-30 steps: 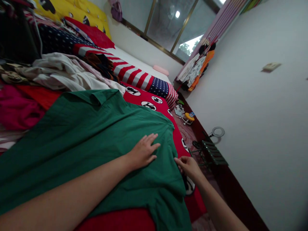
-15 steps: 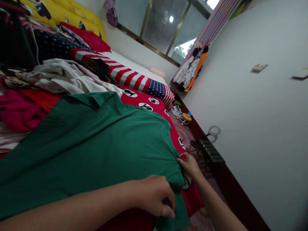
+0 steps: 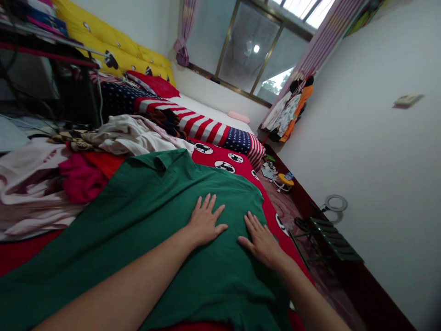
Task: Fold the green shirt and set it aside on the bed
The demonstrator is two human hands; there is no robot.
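A green garment [image 3: 165,207], its exact kind unclear, lies spread over a red bed cover [image 3: 245,171] printed with white ovals and dark figures. My left hand [image 3: 206,220] rests flat on the middle of the green cloth, fingers spread. To its right, near the garment's edge, my right hand [image 3: 263,241] also lies on the cloth with fingers stretched out. Neither hand grips anything. Small creases run through the fabric around both hands, and its near edge bunches slightly toward the bottom of the view.
Crumpled clothes, including a white heap [image 3: 131,133] and a magenta piece [image 3: 82,179], lie to the left. Beyond is a bed with a stars-and-stripes cover [image 3: 203,126]. On the right stand a dark slatted rack [image 3: 336,239], a ring light [image 3: 336,202] and a yellow stool [image 3: 285,180].
My right hand has let go of the garment's right edge and now lies flat on it. My left hand has moved up and opened onto the cloth. The view has shifted left.
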